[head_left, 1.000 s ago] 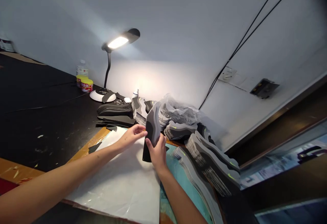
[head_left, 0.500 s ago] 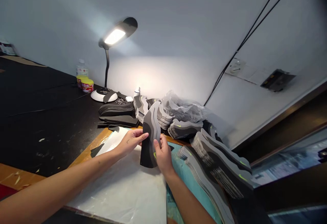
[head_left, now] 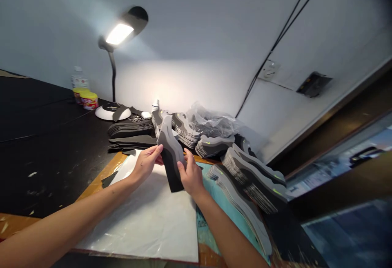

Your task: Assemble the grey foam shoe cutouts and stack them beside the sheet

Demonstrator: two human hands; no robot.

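Note:
Between my two hands, a flat shoe-upper panel (head_left: 172, 153) in wavy bands of light grey, dark grey and black is held tilted above a white sheet (head_left: 150, 219). My left hand (head_left: 148, 160) pinches its left edge between thumb and fingers. On the opposite edge my right hand (head_left: 190, 174) grips it, thumb on the front face and the fingers partly hidden. Just behind the panel stand stacks of similar grey panels (head_left: 186, 131). Further stacks of long grey-and-black panels (head_left: 251, 174) with small yellow-green marks lie to the right of my right hand.
A lit desk lamp (head_left: 113, 72) stands at the back left beside yellow-lidded tubs (head_left: 89, 100) and a clear bottle (head_left: 79, 79). Stacked black pieces (head_left: 131, 142) lie in front of it. Crumpled clear plastic (head_left: 211, 121) rests against the wall, and a blue-green sheet (head_left: 226, 211) lies at right.
The panel has tilted, its top leaning further left, and its grey face is turned differently. Both hands keep hold of it. The whole view has shifted, so the lamp and stacks appear further left.

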